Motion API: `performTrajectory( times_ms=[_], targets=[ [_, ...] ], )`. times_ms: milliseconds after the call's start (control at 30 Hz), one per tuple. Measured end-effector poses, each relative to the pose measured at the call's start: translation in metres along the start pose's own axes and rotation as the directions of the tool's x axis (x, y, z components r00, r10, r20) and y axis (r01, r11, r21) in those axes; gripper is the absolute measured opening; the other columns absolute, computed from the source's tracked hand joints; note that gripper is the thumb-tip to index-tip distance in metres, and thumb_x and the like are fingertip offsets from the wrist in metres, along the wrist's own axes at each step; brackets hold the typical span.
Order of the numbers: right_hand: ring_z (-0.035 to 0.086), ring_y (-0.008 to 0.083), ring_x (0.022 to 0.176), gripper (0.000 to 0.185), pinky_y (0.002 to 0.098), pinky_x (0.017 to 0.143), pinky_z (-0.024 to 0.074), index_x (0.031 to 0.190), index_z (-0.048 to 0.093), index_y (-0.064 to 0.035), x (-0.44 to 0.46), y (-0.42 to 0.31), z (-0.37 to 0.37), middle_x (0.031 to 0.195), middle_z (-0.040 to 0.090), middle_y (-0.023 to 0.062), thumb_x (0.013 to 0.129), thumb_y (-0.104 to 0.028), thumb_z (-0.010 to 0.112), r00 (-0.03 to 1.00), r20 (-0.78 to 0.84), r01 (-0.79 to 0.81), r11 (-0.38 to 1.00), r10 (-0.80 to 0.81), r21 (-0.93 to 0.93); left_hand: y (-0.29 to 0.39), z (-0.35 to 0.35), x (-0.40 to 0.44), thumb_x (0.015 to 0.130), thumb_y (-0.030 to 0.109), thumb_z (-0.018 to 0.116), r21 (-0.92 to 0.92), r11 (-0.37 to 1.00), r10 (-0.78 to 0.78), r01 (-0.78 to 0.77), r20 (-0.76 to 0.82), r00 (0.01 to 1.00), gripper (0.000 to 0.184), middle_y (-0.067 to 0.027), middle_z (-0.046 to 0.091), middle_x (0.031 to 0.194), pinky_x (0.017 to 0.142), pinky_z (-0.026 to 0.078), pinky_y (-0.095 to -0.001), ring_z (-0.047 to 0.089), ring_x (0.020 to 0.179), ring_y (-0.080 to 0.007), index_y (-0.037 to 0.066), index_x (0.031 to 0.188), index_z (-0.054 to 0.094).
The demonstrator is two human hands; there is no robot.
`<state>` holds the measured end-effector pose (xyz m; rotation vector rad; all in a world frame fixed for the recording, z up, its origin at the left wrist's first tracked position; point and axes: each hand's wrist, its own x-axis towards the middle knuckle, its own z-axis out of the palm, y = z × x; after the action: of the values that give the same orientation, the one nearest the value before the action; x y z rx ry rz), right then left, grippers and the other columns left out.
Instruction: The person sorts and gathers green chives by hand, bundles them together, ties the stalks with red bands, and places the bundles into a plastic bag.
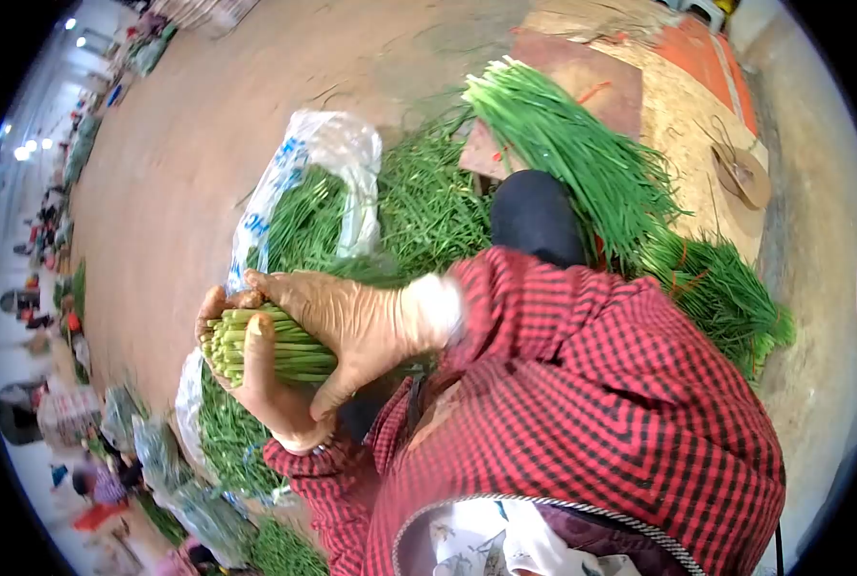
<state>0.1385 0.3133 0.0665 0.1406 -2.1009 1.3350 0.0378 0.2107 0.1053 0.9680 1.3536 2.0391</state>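
A bunch of green stems (pixel 299 353) lies between both hands, its cut ends facing left. My left hand (pixel 273 389) wraps round it from below, with the thumb up across the stem ends. Over the top and right side of the bunch curves my right hand (pixel 347 312), its thumb pointing down; a white cuff shows at the wrist. Just beyond the hands, an open clear plastic bag (pixel 361 154) with blue print surrounds loose greens (pixel 308 216). More loose greens (pixel 428 197) are heaped beside the bag.
A large bunch of long greens (pixel 563 134) lies on a reddish board (pixel 611 86) beside a dark-clad knee (pixel 539 216). Tied bunches (pixel 721 293) are at the right, near a brown round object (pixel 740 178). Filled bags (pixel 193 504) and distant people line the left.
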Motion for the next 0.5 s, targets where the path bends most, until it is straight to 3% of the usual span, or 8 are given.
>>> performTrajectory(
  times_ms=[67, 133, 233, 267, 367, 433, 467, 500],
  targets=[
    [0.041, 0.0339, 0.129, 0.120, 0.0426, 0.111, 0.0308, 0.147, 0.015, 0.0022, -0.003, -0.003, -0.006, 0.134, 0.043, 0.0202, 0.060, -0.040, 0.087, 0.996, -0.088, -0.013, 0.999, 0.017, 0.051, -0.001, 0.026, 0.002, 0.084, 0.012, 0.064, -0.045, 0.997, -0.056, 0.059, 0.064, 0.996, 0.059, -0.0128, 0.056, 0.117, 0.100, 0.043, -0.0383, 0.054, 0.110, -0.0233, 0.001, 0.137, 0.039],
    [0.039, 0.0279, 0.132, 0.116, 0.0401, 0.114, 0.0288, 0.148, 0.014, -0.0014, -0.013, 0.006, -0.013, 0.138, 0.042, 0.0162, 0.061, -0.025, 0.088, 0.975, -0.224, 0.103, 0.909, -0.011, 0.404, -0.009, 0.049, 0.007, 0.086, 0.035, 0.063, -0.192, 0.981, 0.038, -0.002, 0.185, 0.982, 0.078, -0.0188, 0.043, 0.139, 0.110, 0.034, -0.0435, 0.044, 0.128, -0.0299, 0.000, 0.146, 0.027],
    [0.036, 0.0246, 0.135, 0.110, 0.0380, 0.114, 0.0293, 0.149, 0.013, -0.0053, -0.034, 0.017, -0.035, 0.141, 0.040, 0.0139, 0.065, -0.013, 0.084, 0.924, -0.358, 0.039, 0.899, 0.134, 0.436, -0.018, 0.087, 0.015, 0.087, 0.053, 0.053, -0.381, 0.918, -0.022, 0.111, 0.230, 0.973, 0.088, -0.0210, 0.029, 0.151, 0.116, 0.022, -0.0460, 0.031, 0.139, -0.0341, -0.002, 0.149, 0.021],
    [0.038, 0.0216, 0.133, 0.101, 0.0372, 0.114, 0.0292, 0.147, 0.021, -0.0057, -0.034, 0.021, -0.040, 0.138, 0.044, 0.0112, 0.069, -0.020, 0.084, 0.892, -0.398, 0.134, 0.718, 0.212, 0.683, -0.019, 0.104, 0.017, 0.089, 0.058, 0.044, -0.327, 0.938, -0.034, 0.115, 0.243, 0.969, 0.088, -0.0200, 0.025, 0.154, 0.117, 0.018, -0.0464, 0.029, 0.140, -0.0349, -0.002, 0.150, 0.019],
    [0.037, 0.0202, 0.134, 0.093, 0.0354, 0.113, 0.0306, 0.146, 0.027, -0.0066, -0.042, -0.005, -0.088, 0.141, 0.041, 0.0113, 0.071, -0.016, 0.081, 0.772, -0.582, 0.153, 0.815, 0.254, 0.559, -0.038, 0.136, 0.031, 0.094, 0.036, 0.047, -0.346, 0.937, 0.060, 0.054, 0.312, 0.948, 0.071, -0.0180, 0.029, 0.152, 0.116, 0.023, -0.0456, 0.030, 0.140, -0.0318, -0.001, 0.149, 0.021],
    [0.048, 0.0195, 0.121, 0.071, 0.0328, 0.104, 0.0395, 0.138, 0.042, -0.0068, -0.061, -0.003, -0.123, 0.130, 0.051, 0.0100, 0.077, -0.020, 0.075, 0.689, -0.652, 0.012, 0.894, 0.317, 0.447, -0.053, 0.154, 0.023, 0.079, 0.006, 0.074, -0.061, 0.991, 0.132, -0.117, 0.425, 0.896, 0.085, -0.0147, 0.036, 0.150, 0.113, 0.029, -0.0402, 0.034, 0.138, -0.0299, 0.005, 0.150, 0.026],
    [0.053, 0.0191, 0.115, 0.061, 0.0318, 0.099, 0.0439, 0.133, 0.049, -0.0069, -0.072, -0.007, -0.140, 0.124, 0.056, 0.0093, 0.079, -0.023, 0.072, 0.635, -0.682, -0.081, 0.909, 0.363, 0.408, -0.064, 0.141, 0.031, 0.072, 0.011, 0.083, 0.301, 0.844, 0.151, -0.444, 0.660, 0.736, 0.094, -0.0155, 0.040, 0.147, 0.112, 0.030, -0.0382, 0.039, 0.135, -0.0301, 0.003, 0.149, 0.028],
    [0.058, 0.0185, 0.106, 0.051, 0.0312, 0.092, 0.0481, 0.128, 0.055, -0.0071, -0.085, -0.027, -0.161, 0.115, 0.061, 0.0084, 0.081, -0.026, 0.068, 0.554, -0.712, -0.205, 0.899, 0.432, 0.387, -0.071, 0.146, 0.033, 0.073, 0.016, 0.083, 0.257, 0.882, 0.059, -0.394, 0.769, 0.636, 0.091, -0.0189, 0.044, 0.144, 0.111, 0.031, -0.0368, 0.043, 0.132, -0.0281, -0.002, 0.146, 0.031]
  ],
)
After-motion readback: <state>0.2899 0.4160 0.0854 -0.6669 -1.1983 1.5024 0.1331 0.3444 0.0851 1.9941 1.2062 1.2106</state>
